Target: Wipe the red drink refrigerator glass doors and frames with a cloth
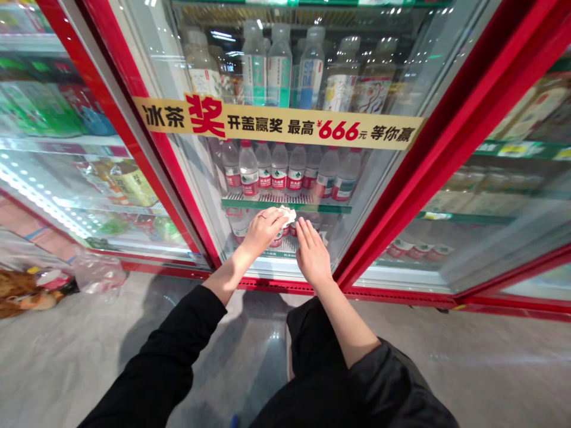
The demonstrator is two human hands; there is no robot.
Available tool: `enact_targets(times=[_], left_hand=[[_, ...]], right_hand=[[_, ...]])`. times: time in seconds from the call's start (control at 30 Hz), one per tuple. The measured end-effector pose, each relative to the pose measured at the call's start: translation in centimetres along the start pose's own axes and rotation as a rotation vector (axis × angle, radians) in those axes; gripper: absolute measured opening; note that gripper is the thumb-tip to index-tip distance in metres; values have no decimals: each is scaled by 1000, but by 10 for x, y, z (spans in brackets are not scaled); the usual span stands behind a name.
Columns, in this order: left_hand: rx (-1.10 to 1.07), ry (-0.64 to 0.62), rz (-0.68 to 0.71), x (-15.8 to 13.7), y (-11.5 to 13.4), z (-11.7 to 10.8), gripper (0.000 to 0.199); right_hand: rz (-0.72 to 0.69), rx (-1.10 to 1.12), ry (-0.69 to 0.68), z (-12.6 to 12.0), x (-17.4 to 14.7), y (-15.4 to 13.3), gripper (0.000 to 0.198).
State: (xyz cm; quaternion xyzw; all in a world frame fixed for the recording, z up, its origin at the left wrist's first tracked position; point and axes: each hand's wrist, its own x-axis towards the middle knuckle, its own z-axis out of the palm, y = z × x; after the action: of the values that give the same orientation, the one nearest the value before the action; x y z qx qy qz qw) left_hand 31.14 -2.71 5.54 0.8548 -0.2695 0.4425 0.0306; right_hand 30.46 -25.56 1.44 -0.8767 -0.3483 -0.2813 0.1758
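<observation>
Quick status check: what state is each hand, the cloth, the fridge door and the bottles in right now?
Left hand: closed on the white cloth, pressing it to the glass.
White cloth: crumpled, against the door.
Right hand: open, fingers flat on the glass.
Fridge door: shut.
Water bottles: upright, capped, in rows on the shelf.

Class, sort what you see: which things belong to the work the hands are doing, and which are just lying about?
In use:
left hand
white cloth
right hand
glass door

Lying about:
plastic bag on the floor
snack packets
</observation>
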Motion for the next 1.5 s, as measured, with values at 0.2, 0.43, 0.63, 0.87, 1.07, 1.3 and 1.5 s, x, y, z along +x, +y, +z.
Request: enact_targets(times=[0.2,0.43,0.63,0.87,1.07,1.3,1.5], left_hand=[[37,18,170,-6,5,14,29],[99,-2,120,-45,-34,-23,28],[124,90,-41,-25,-19,-19,28],[10,-124,89,-54,-20,-6,28],[26,83,-299,-74,-33,-33,36],[-19,87,-270,-42,-18,-17,34],[-40,14,-243,-85,-38,-31,30]], right_hand=[[47,-9,26,0,7,1,92],[-18,-12,-12,-2,3,-2,90],[-62,10,-30,1,6,-9,89],[-71,5,-47,3,18,-22,84],[-135,10,-43,12,19,-34,86],[-154,36,-38,20,27,-42,90],[-149,34,-44,21,38,-52,91]])
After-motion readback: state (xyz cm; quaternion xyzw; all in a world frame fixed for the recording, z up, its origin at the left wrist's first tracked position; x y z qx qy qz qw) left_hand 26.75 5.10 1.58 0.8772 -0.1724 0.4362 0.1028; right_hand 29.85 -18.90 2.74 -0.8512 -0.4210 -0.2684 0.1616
